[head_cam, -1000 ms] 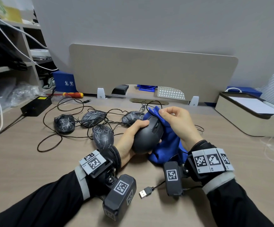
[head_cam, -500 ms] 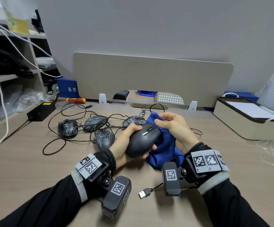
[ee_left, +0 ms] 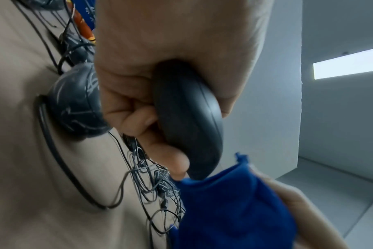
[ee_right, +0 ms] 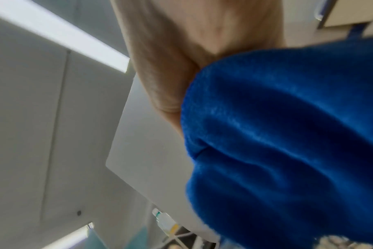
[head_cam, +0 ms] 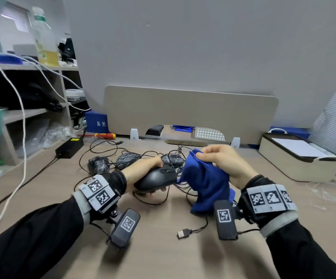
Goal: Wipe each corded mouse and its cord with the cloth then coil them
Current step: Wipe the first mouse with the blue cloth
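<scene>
My left hand grips a plain black mouse above the desk, thumb on top and fingers curled under its body. Its thin cord trails over the desk to a USB plug near me. To its right, my right hand holds a bunched blue cloth, pinching its top edge; the cloth hangs beside the mouse's front end. In the right wrist view the cloth fills most of the frame.
Three patterned dark mice lie behind in tangled black cords. A power brick and screwdriver sit at the left, a shelf unit beyond. A beige box stands at the right, a divider panel at the back.
The cloth has come off the mouse and moved right with my right hand. The left hand has tipped the mouse flatter and shifted it left. The camera has tilted up.
</scene>
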The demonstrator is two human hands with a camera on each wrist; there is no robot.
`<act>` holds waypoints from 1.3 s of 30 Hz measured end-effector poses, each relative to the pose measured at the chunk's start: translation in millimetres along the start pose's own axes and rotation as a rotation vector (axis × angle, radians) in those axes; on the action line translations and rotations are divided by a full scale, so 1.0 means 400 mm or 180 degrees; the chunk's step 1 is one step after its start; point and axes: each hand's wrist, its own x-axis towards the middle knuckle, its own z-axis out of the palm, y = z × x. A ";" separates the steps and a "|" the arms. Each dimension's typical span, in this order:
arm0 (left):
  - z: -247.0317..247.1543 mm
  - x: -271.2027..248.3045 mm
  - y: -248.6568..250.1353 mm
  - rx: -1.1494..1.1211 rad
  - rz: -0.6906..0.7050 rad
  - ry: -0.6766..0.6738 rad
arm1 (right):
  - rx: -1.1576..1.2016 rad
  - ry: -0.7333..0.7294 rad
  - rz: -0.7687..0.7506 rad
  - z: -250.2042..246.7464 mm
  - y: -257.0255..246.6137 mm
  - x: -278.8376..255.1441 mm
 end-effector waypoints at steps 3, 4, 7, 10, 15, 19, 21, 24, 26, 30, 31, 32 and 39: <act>0.006 -0.015 0.016 0.0344 -0.0005 -0.0109 | 0.0449 -0.0419 -0.0160 0.003 -0.050 -0.021; 0.011 -0.019 0.023 0.0428 0.0027 -0.0159 | 0.0461 -0.0449 -0.0277 0.011 -0.064 -0.023; 0.020 -0.019 0.028 0.0674 0.0133 -0.0164 | 0.0306 -0.0186 -0.0602 0.047 -0.084 -0.005; 0.024 -0.030 0.035 0.0736 0.0202 -0.0235 | -0.0922 0.0109 -0.0915 0.092 -0.064 0.028; -0.004 -0.037 0.049 0.0325 0.0166 -0.0226 | -0.2336 -0.0333 -0.1179 0.110 -0.004 0.031; -0.022 -0.030 0.043 0.0236 0.0352 0.0032 | -0.1785 -0.0912 -0.0793 0.095 0.023 0.003; -0.025 -0.032 0.036 0.0386 0.0377 0.0097 | -0.1601 -0.0745 -0.0668 0.078 0.042 -0.002; -0.033 -0.036 0.024 0.0609 0.0407 0.0168 | -0.2097 -0.0573 -0.0686 0.066 0.072 -0.005; -0.040 -0.034 0.018 0.0736 0.0484 0.0195 | -0.2755 -0.0675 -0.0572 0.076 0.076 -0.019; -0.046 -0.035 0.012 0.0783 0.0494 0.0210 | -0.3847 -0.0820 -0.0362 0.121 0.069 -0.029; -0.047 -0.037 0.011 0.0776 0.0475 0.0154 | -0.3981 -0.0765 -0.0355 0.127 0.071 -0.028; -0.047 -0.041 0.011 0.0780 0.0451 0.0088 | -0.4098 -0.0747 -0.0322 0.130 0.069 -0.028; -0.064 -0.059 0.008 0.0684 0.0292 -0.0147 | -0.3580 -0.0713 0.0289 0.118 0.084 0.003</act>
